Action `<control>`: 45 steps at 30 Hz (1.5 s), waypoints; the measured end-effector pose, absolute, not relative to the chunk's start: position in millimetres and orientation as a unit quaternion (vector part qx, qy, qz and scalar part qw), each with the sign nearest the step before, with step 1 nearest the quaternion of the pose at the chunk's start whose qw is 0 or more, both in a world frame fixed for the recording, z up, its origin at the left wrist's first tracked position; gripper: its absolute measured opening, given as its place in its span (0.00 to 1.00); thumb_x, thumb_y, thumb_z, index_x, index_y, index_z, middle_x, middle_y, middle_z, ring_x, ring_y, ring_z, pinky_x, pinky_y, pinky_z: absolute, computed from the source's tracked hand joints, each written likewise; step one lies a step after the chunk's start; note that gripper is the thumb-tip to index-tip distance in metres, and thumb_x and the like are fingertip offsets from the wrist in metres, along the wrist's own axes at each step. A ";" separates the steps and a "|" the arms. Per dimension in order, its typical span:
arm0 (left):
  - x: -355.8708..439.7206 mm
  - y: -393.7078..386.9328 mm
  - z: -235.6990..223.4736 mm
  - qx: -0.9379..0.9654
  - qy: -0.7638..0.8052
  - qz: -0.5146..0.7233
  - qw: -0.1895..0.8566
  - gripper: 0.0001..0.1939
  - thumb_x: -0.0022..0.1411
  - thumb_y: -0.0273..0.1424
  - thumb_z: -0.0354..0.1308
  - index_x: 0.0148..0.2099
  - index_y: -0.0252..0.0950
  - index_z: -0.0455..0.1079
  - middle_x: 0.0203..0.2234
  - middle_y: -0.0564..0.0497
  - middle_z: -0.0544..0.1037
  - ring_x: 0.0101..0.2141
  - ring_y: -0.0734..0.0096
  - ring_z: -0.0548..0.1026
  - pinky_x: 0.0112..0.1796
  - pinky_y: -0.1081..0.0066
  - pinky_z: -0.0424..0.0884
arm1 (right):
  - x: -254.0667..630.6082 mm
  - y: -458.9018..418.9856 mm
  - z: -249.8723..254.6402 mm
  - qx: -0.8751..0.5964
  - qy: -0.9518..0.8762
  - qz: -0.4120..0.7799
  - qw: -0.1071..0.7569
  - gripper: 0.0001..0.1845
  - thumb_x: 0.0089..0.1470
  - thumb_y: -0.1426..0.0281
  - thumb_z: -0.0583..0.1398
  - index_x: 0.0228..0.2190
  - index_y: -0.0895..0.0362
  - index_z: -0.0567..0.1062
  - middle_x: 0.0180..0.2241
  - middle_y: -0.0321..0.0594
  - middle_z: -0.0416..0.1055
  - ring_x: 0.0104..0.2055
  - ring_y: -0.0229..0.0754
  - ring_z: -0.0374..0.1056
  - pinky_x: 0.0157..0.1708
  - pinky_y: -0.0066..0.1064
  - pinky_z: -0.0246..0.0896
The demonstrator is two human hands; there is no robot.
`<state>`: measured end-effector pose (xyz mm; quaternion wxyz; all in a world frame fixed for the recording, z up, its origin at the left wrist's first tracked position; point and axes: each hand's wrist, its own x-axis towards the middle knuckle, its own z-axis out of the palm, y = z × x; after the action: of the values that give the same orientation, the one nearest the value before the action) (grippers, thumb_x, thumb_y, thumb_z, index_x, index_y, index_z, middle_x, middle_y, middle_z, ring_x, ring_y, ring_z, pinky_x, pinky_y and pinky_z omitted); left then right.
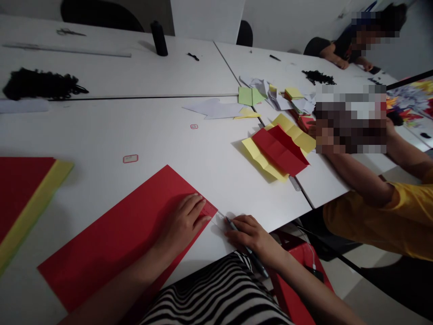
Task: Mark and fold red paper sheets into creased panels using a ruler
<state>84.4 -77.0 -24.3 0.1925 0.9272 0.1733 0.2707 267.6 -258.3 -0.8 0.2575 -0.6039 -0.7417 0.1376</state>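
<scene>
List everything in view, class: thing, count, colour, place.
Rectangular paper sheet: 1, red, near edge
Transparent ruler: 1, clear, sheet's corner
Slim pen: 1, grey, right of sheet
Stacked paper sheets: several, red and yellow, left
Creased papers: 2+, red over yellow, centre right
Paper scraps: many, white, green, yellow, upper right
Cylindrical bottle: 1, black, far side
Metal scissors: 1, dark, far left
Thin bar: 1, pale, far left
Tangled heaps: 2, black, far side
Small labels: 2, red-edged, mid-table
Tables: several, white, throughout
Chairs: 2+, black, far side
Seat: 1, red, lower right
Pointed shapes: many, multicoloured, right
Co-workers: 2, yellow and dark clothing, right
Striped garment: 1, black and white, bottom
Left hand: 1, on sheet
Right hand: 1, holding pen
</scene>
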 end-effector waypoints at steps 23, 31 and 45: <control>85.1 -78.3 -27.6 0.928 0.172 0.265 0.199 0.18 0.67 0.36 0.54 0.57 0.38 0.64 0.50 0.46 0.72 0.53 0.59 0.69 0.51 0.54 0.72 | 297.1 -222.2 21.9 -0.589 -0.675 0.205 0.394 0.14 0.65 0.64 0.53 0.47 0.54 0.73 0.40 0.42 0.74 0.41 0.41 0.70 0.39 0.34 0.67; 83.9 -80.3 -26.9 0.925 0.177 0.260 0.214 0.18 0.67 0.36 0.54 0.56 0.36 0.65 0.50 0.44 0.72 0.54 0.59 0.68 0.52 0.54 0.71 | 292.3 -130.6 12.3 -0.584 -0.551 0.347 0.484 0.10 0.53 0.62 0.63 0.31 0.57 0.74 0.27 0.36 0.72 0.27 0.35 0.64 0.27 0.28 0.60; 84.0 -83.0 -25.4 0.921 0.189 0.254 0.225 0.19 0.67 0.38 0.53 0.57 0.38 0.65 0.51 0.44 0.73 0.54 0.59 0.69 0.53 0.54 0.70 | 283.8 -101.6 -13.8 -0.582 -0.561 0.364 0.462 0.17 0.52 0.60 0.60 0.20 0.56 0.63 0.18 0.30 0.60 0.22 0.32 0.53 0.21 0.26 0.48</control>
<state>84.0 -83.0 -25.4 0.2250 0.9214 0.1888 0.2543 283.8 -101.6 -13.8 0.4620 -0.5821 -0.5615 0.3639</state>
